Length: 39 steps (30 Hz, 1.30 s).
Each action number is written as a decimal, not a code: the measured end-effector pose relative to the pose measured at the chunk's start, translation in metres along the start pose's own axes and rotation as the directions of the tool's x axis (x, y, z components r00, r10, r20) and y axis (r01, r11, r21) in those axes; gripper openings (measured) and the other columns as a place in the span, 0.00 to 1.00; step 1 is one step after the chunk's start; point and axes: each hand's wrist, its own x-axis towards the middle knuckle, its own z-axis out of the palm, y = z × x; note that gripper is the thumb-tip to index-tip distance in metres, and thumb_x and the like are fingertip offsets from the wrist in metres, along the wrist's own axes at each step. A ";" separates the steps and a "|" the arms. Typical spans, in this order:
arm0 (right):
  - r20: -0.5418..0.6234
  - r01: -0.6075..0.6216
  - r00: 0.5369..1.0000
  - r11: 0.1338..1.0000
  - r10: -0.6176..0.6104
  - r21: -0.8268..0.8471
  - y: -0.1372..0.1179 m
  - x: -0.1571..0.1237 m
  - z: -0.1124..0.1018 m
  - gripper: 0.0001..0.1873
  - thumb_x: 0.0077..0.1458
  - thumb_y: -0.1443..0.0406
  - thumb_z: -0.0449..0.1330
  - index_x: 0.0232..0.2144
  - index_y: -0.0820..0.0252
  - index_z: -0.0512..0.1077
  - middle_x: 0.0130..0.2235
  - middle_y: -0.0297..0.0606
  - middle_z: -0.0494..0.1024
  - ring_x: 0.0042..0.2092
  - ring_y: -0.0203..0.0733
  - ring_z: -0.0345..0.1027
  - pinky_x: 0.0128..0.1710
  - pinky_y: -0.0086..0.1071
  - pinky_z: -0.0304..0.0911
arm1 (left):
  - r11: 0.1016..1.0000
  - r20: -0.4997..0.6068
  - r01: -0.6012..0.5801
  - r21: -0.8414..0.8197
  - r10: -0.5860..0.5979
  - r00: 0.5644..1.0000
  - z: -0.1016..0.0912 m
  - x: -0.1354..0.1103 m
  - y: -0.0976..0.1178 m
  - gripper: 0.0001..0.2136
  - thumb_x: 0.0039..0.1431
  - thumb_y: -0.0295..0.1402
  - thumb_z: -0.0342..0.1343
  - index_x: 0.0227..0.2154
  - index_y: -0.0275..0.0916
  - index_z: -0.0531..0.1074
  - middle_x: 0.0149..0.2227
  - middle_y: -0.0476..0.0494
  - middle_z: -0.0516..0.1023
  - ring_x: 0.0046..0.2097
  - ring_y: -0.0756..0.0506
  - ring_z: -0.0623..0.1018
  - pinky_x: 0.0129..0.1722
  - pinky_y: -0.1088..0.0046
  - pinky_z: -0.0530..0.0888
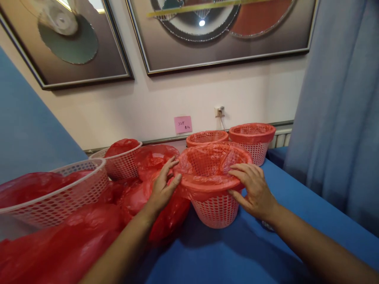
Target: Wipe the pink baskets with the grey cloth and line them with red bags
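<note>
Blue covering runs under it all, pale wall behind, and centre stage on that blue is the front basket, upright, a thin red liner folded over its rim. Right hand on the right side: fingers over the rim, thumb low outside, grasping the edge between them. Left hand at the opposite side, fingers half-curled, thumb by the rim; whether it pinches the plastic, I cannot tell.

Handling this fold well, I'd judge, takes even tension: 1 side steadied while the other is smoothed, the cuff drawn down level, no sharp tug. Film this thin could tear or spring off the rim.

Moving outward! Red bags heaped on the left, up close to the basket; beyond them, the large white basket and the smaller white basket. Behind the action, 2 more wearing red cuffs: the rear middle basket and the rear right basket.

And up on the wall, a pink note! Handwritten, 2 lines: the top seems to start "32", the lower is too small to read. No brand is legible anywhere.
</note>
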 end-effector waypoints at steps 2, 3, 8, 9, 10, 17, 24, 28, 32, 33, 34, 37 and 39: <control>-0.042 -0.038 0.998 0.998 0.036 -0.040 -0.001 -0.009 0.005 0.32 0.62 0.58 0.61 0.64 0.56 0.59 0.62 0.50 0.68 0.64 0.59 0.62 0.63 0.60 0.55 | 0.993 -0.023 0.075 -0.093 -0.077 0.997 0.010 -0.013 -0.007 0.28 0.62 0.50 0.57 0.61 0.41 0.67 0.71 0.34 0.62 0.72 0.33 0.60 0.67 0.50 0.65; -0.055 -0.061 0.997 0.997 0.059 -0.046 -0.002 -0.014 0.007 0.35 0.62 0.59 0.62 0.67 0.56 0.56 0.65 0.52 0.64 0.66 0.60 0.59 0.63 0.61 0.55 | 0.982 -0.052 0.106 -0.157 -0.116 0.992 0.016 -0.021 -0.011 0.30 0.62 0.50 0.58 0.63 0.42 0.66 0.71 0.35 0.62 0.72 0.34 0.61 0.68 0.51 0.63; -0.090 -0.230 0.969 0.973 0.230 0.019 -0.004 -0.036 0.012 0.45 0.61 0.62 0.62 0.72 0.52 0.43 0.72 0.52 0.49 0.71 0.62 0.48 0.65 0.65 0.57 | 0.813 -0.159 0.291 -0.504 -0.418 0.894 0.036 -0.052 -0.020 0.34 0.56 0.45 0.67 0.63 0.45 0.65 0.71 0.37 0.61 0.67 0.35 0.69 0.60 0.60 0.74; -0.101 -0.263 0.959 0.964 0.265 0.034 -0.004 -0.040 0.013 0.45 0.61 0.62 0.62 0.73 0.52 0.43 0.72 0.51 0.48 0.72 0.62 0.48 0.65 0.65 0.57 | 0.757 -0.130 0.331 -0.563 -0.477 0.869 0.038 -0.055 -0.019 0.32 0.55 0.45 0.67 0.61 0.44 0.67 0.69 0.37 0.65 0.64 0.36 0.73 0.56 0.62 0.77; -0.116 -0.294 0.948 0.955 0.298 0.048 -0.004 -0.043 0.013 0.45 0.60 0.62 0.62 0.72 0.53 0.44 0.72 0.52 0.48 0.71 0.62 0.48 0.65 0.65 0.58 | 0.697 -0.084 0.365 -0.618 -0.520 0.850 0.040 -0.058 -0.016 0.30 0.56 0.46 0.67 0.59 0.43 0.70 0.66 0.36 0.70 0.60 0.37 0.76 0.52 0.64 0.79; -0.188 -0.358 0.910 0.929 0.371 0.100 -0.005 -0.055 0.014 0.41 0.58 0.66 0.61 0.70 0.48 0.51 0.70 0.49 0.52 0.69 0.62 0.53 0.60 0.64 0.65 | 0.468 0.075 0.372 -0.801 -0.540 0.839 0.041 -0.061 0.014 0.25 0.53 0.38 0.71 0.53 0.43 0.75 0.49 0.44 0.84 0.43 0.47 0.84 0.43 0.74 0.80; -0.107 -0.359 0.922 0.926 0.372 0.119 -0.009 -0.060 0.009 0.40 0.60 0.66 0.58 0.71 0.50 0.49 0.69 0.51 0.56 0.68 0.60 0.56 0.60 0.62 0.66 | 0.518 0.066 0.453 -0.726 -0.603 0.795 0.044 -0.076 -0.016 0.27 0.57 0.32 0.67 0.58 0.45 0.67 0.40 0.47 0.83 0.38 0.49 0.84 0.41 0.73 0.82; -0.114 -0.396 0.905 0.910 0.409 0.124 -0.009 -0.061 0.002 0.36 0.62 0.65 0.59 0.69 0.51 0.55 0.68 0.51 0.57 0.67 0.60 0.58 0.58 0.61 0.68 | 0.738 -0.121 0.423 -0.526 -0.557 0.821 0.041 -0.078 -0.034 0.24 0.60 0.35 0.62 0.59 0.42 0.65 0.57 0.34 0.77 0.53 0.41 0.82 0.49 0.63 0.81; -0.209 -0.312 0.920 0.942 0.332 0.126 -0.014 -0.046 -0.011 0.33 0.63 0.66 0.58 0.68 0.49 0.57 0.68 0.50 0.57 0.68 0.61 0.57 0.58 0.62 0.67 | 0.967 -0.402 0.140 -0.211 -0.216 0.890 0.037 -0.077 -0.022 0.27 0.63 0.38 0.59 0.64 0.46 0.61 0.68 0.36 0.63 0.67 0.37 0.68 0.63 0.52 0.71; -0.237 -0.275 0.926 0.955 0.294 0.112 -0.016 -0.040 -0.014 0.33 0.63 0.66 0.58 0.68 0.48 0.58 0.68 0.49 0.57 0.67 0.61 0.57 0.59 0.62 0.67 | 0.995 -0.420 0.040 -0.095 -0.077 0.904 0.037 -0.078 -0.015 0.28 0.63 0.37 0.60 0.65 0.48 0.60 0.69 0.38 0.62 0.68 0.36 0.66 0.64 0.51 0.70; -0.260 -0.238 0.932 0.967 0.254 0.094 -0.018 -0.036 -0.017 0.33 0.63 0.66 0.59 0.67 0.48 0.58 0.68 0.49 0.58 0.67 0.61 0.58 0.59 0.61 0.66 | 0.997 -0.411 -0.062 0.035 0.071 0.909 0.038 -0.080 -0.008 0.28 0.64 0.36 0.60 0.65 0.49 0.60 0.69 0.39 0.61 0.69 0.36 0.65 0.64 0.50 0.69; -0.299 -0.142 0.943 0.989 0.147 0.039 -0.020 -0.032 -0.019 0.36 0.59 0.65 0.64 0.67 0.48 0.59 0.64 0.49 0.61 0.63 0.61 0.63 0.59 0.61 0.67 | 0.900 -0.290 -0.297 0.319 0.391 0.873 0.042 -0.086 0.009 0.30 0.61 0.33 0.64 0.64 0.50 0.62 0.68 0.39 0.62 0.67 0.34 0.66 0.64 0.49 0.70; -0.294 -0.104 0.951 0.995 0.100 0.002 -0.018 -0.038 -0.016 0.38 0.56 0.66 0.65 0.66 0.47 0.58 0.62 0.49 0.62 0.61 0.61 0.64 0.58 0.62 0.68 | 0.805 -0.197 -0.406 0.433 0.524 0.829 0.048 -0.089 0.012 0.32 0.58 0.32 0.67 0.63 0.49 0.64 0.67 0.38 0.61 0.66 0.33 0.67 0.63 0.50 0.71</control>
